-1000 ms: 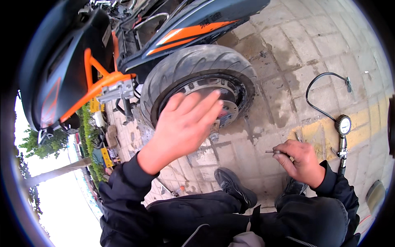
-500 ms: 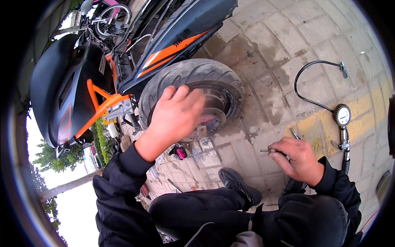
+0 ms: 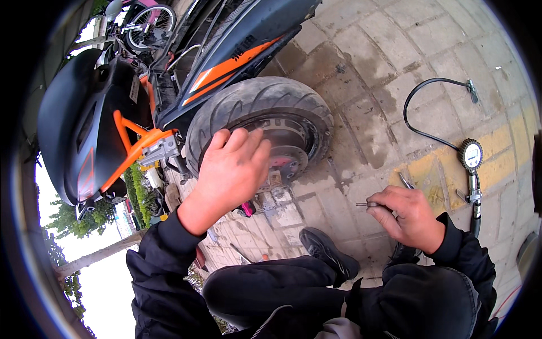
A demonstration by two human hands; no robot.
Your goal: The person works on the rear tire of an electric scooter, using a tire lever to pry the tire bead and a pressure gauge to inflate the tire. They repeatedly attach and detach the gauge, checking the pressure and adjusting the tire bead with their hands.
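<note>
Over the tire (image 3: 265,90) of a scooter lying on its side is my left hand (image 3: 234,166), its back toward me and its fingers curled. Its fingertips are hidden, so what they grip, if anything, does not show. Behind it, the wheel hub (image 3: 285,147) is partly covered. My right hand (image 3: 407,217) pinches a thin metal tool with two slender prongs (image 3: 361,204), which points left, away from the wheel; the rest of it is inside the fingers.
A tire inflator gauge (image 3: 470,155) with a black hose (image 3: 407,113) lies on the paving at right. A metal tool (image 3: 405,181) rests beyond my right hand. The scooter body (image 3: 237,51) fills the upper left. A pink and black object (image 3: 247,209) lies below the wheel.
My left hand has shifted slightly left and down across the wheel, uncovering more of the rim and covering part of the pink and black object. My right hand keeps its pinch in nearly the same place.
</note>
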